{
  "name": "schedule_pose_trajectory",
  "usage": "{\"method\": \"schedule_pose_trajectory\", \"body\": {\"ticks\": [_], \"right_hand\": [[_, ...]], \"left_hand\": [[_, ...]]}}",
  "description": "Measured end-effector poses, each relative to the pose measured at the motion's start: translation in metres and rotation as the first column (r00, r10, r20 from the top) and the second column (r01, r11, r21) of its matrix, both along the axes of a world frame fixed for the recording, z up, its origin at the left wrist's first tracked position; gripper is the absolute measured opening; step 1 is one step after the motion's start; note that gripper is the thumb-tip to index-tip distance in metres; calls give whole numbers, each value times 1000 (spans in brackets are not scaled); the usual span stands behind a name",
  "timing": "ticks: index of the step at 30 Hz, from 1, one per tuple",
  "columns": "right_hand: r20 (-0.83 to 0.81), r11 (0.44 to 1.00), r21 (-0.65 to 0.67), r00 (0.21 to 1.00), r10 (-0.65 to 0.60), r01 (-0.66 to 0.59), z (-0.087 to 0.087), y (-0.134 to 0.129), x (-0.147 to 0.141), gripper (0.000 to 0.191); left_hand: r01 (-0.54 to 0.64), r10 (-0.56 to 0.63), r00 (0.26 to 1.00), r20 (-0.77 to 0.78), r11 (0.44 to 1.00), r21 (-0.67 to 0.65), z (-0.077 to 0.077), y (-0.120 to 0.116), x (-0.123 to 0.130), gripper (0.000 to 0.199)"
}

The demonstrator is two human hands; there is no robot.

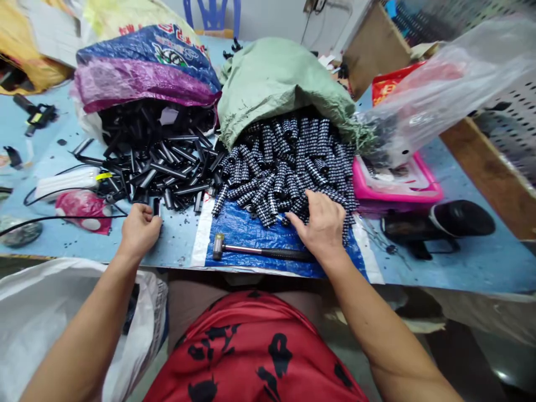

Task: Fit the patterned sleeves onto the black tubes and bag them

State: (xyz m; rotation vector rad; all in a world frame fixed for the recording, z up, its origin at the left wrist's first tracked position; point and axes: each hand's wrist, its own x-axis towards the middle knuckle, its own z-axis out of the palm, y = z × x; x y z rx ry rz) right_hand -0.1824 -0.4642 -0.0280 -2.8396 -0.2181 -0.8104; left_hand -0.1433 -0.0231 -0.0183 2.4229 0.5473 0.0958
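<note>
A blue-topped worktable [486, 262] spans the view, with a white sack [138, 346] open below its left front edge; small dark print runs along the sack's side, too slight to read. On the table, a pale green woven sack [280, 78] lies with its mouth toward the person, spilling a heap of ridged black-and-white cylinders [285, 173] onto a blue woven sheet [243, 229] with white borders. Left of it, a printed woven sack [146, 84] shows red characters on yellow, a blue band with a green-and-white emblem and pale lettering, and a purple band; creases and slant keep the words from being read. Smooth black tubes [167, 167] pour from its mouth. At the right, a clear plastic bag [452, 84] rises above a pink plastic basket [397, 195], and a red packet [383, 86] behind bears a partly hidden yellow mark. A black lidded mug [410, 223] is just beside the basket. A double-faced mallet [247, 249] lies across the sheet's near part, its head to the left. The right hand [322, 223] is at the heap's near right edge, thumb spread from the fingers. The left hand [140, 229] has its fingers curled in and thumb close to them; a single black tube [156, 206] stands at the thumb, though I cannot tell whether it is pinched
</note>
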Motion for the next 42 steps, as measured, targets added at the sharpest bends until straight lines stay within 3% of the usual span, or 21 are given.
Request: {"method": "schedule_pose_trajectory", "body": {"ticks": [2, 5, 7, 8, 10, 13, 15, 17, 18, 19, 20, 21, 23, 24, 26, 28, 30, 34, 39, 42], "right_hand": [[60, 998, 50, 997, 45, -48, -1, 3, -2, 63], [149, 985, 95, 980, 132, -147, 6, 0, -16, 48], [147, 977, 109, 975, 164, -181, 11, -4, -29, 32], [108, 974, 114, 977, 183, -195, 12, -6, -36, 26], [-31, 971, 107, 975, 220, -215, 10, -7, -48, 20], [-171, 979, 56, 964, 202, -195, 0, -5, -57, 28], [-143, 985, 92, 977, 159, -147, -4, -2, -59, 38], [-110, 956, 277, 985, 130, -95, -4, 0, -60, 46], [-118, 901, 429, 984, 130, -68, -3, 1, -61, 49], [-136, 796, 604, 979, 154, -41, 0, 3, -62, 51], [-160, 636, 771, 966, 203, -6, 3, 6, -62, 51], [-188, 441, 896, 943, 275, 50, 6, 11, -63, 51], [-226, 77, 974, 880, 418, 214, 13, 22, -61, 49], [-242, -45, 954, 849, 470, 296, 16, 30, -59, 50], [-267, -180, 894, 811, 521, 410, 23, 45, -52, 55], [-253, -240, 868, 802, 540, 436, 28, 59, -45, 57], [-217, -253, 873, 797, 564, 417, 32, 71, -40, 56], [-157, -264, 895, 808, 567, 359, 34, 88, -43, 56], [-139, -360, 873, 875, 464, 329, 32, 113, -52, 49], [-159, -334, 885, 885, 438, 325, 30, 128, -53, 48]], "left_hand": [[-50, 63, 996, 58, 978, -200, -1, -1, -12, 36], [-93, 184, 976, 119, 838, -537, 1, -10, -34, 39], [-77, 216, 965, 145, 769, -635, 5, -18, -48, 32], [-62, 211, 965, 158, 765, -642, 6, -22, -53, 29], [-20, 163, 966, 203, 824, -566, 9, -28, -60, 30], [70, 1, 945, 326, 976, -206, 10, -32, -58, 28], [123, -140, 912, 386, 990, 70, 12, -33, -53, 25], [141, -212, 884, 417, 971, 195, 14, -35, -51, 23], [146, -210, 880, 427, 973, 177, 15, -36, -51, 23], [153, -185, 880, 438, 982, 108, 16, -39, -52, 22], [165, -144, 886, 441, 986, -10, 17, -42, -55, 22], [182, -96, 898, 430, 970, -163, 19, -47, -58, 23], [207, -29, 937, 347, 848, -489, 22, -60, -65, 27], [209, -31, 957, 287, 760, -615, 23, -68, -68, 31], [210, -118, 978, 175, 610, -764, 26, -86, -75, 37], [224, -230, 966, 117, 522, -823, 27, -103, -80, 39], [236, -287, 953, 100, 488, -840, 27, -119, -85, 38], [229, -284, 955, 90, 505, -832, 25, -144, -93, 42], [343, -289, 934, 210, 564, -751, 26, -171, -98, 33], [427, -318, 901, 295, 528, -734, 27, -186, -95, 32]]}}
